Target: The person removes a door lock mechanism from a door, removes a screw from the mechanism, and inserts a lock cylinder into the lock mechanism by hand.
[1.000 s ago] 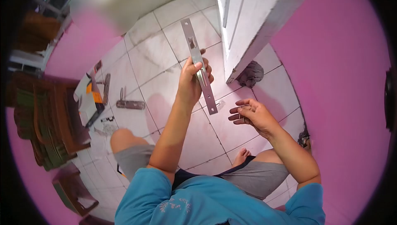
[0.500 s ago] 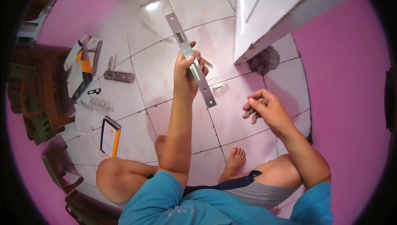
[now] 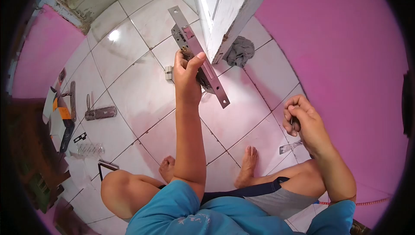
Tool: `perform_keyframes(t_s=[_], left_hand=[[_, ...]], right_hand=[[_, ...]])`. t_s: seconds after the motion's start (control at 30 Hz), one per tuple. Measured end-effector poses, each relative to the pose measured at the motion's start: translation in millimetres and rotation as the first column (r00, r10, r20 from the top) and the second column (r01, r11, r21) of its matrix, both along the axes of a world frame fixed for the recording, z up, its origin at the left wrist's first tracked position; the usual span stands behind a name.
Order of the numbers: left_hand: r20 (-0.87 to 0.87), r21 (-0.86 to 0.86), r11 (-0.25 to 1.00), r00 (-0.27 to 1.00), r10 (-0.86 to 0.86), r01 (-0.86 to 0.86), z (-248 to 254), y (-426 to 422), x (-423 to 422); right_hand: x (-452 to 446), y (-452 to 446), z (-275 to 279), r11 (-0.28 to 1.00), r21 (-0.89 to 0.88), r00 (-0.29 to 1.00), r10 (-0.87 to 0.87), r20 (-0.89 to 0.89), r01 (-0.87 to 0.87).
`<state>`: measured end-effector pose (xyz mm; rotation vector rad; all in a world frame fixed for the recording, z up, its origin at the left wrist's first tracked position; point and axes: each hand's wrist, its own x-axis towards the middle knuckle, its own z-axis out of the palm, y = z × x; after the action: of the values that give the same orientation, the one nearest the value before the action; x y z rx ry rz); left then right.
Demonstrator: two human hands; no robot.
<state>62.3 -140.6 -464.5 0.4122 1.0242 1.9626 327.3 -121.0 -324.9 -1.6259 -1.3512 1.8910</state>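
My left hand (image 3: 186, 81) is closed around a mortise lock (image 3: 190, 40), held up tilted in front of me. Its long steel faceplate slants down to the right, and part of the lock case shows behind it. A pale metal lock cylinder (image 3: 169, 73) appears just left of my left fingers; whether it touches the lock I cannot tell. My right hand (image 3: 308, 124) is raised at the right with curled fingers, pinching something small and dark that is mostly hidden.
A white door (image 3: 235, 12) with a rough edge stands ahead, with a grey crumpled cloth (image 3: 239, 52) beside it. Door handle plates (image 3: 101, 113), a black strike plate (image 3: 80, 137) and an open box (image 3: 60, 124) lie on the left floor. A pink wall (image 3: 337, 62) rises at right.
My view has swung, so the door and floor items sit further left. The mortise lock has turned to show its case. My right hand stays raised, its fingers curled more tightly.
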Motion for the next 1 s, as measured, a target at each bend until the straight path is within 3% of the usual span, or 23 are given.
perform_keyframes(t_s=[0.1, 0.17, 0.2, 0.23, 0.33, 0.5, 0.6, 0.73, 1.0], left_hand=[[0.041, -0.010, 0.999, 0.999, -0.035, 0.036, 25, -10, 0], [-0.036, -0.042, 0.998, 0.999, 0.037, -0.039, 52, -13, 4], [-0.043, -0.031, 0.998, 0.998, 0.049, -0.051, 63, -15, 6], [-0.038, -0.013, 0.998, 0.998, 0.055, -0.056, 75, -17, 8], [-0.152, -0.014, 0.996, 0.985, 0.080, -0.083, 102, -24, 16], [-0.227, 0.020, 0.996, 0.970, 0.086, -0.083, 116, -32, 32], [-0.160, 0.202, 0.979, 0.987, 0.006, 0.027, 112, -33, 34], [-0.221, 0.239, 0.970, 0.975, 0.011, 0.043, 102, -24, 42], [0.031, 0.348, 0.938, 0.999, -0.016, 0.004, 83, -7, 54]], right_hand=[[-16, -12, 16, 0.999, -0.023, 0.997, 0.049, 0.063, -0.048], [-37, -23, 17, 0.990, 0.076, 0.986, 0.108, 0.125, -0.118], [-48, -30, 12, 0.884, 0.369, 0.952, 0.221, 0.213, -0.288], [-58, -35, 9, 0.665, 0.603, 0.896, 0.298, 0.329, -0.442], [-78, -45, 4, 0.574, 0.679, 0.889, 0.275, 0.367, -0.458], [-73, -35, 0, 0.591, 0.710, 0.924, 0.223, 0.312, -0.382], [-63, -33, -1, 0.610, 0.715, 0.939, 0.197, 0.281, -0.342], [-52, -37, -2, 0.691, 0.634, 0.938, 0.237, 0.255, -0.347], [-43, -29, -13, 0.693, 0.641, 0.944, 0.266, 0.196, -0.328]])
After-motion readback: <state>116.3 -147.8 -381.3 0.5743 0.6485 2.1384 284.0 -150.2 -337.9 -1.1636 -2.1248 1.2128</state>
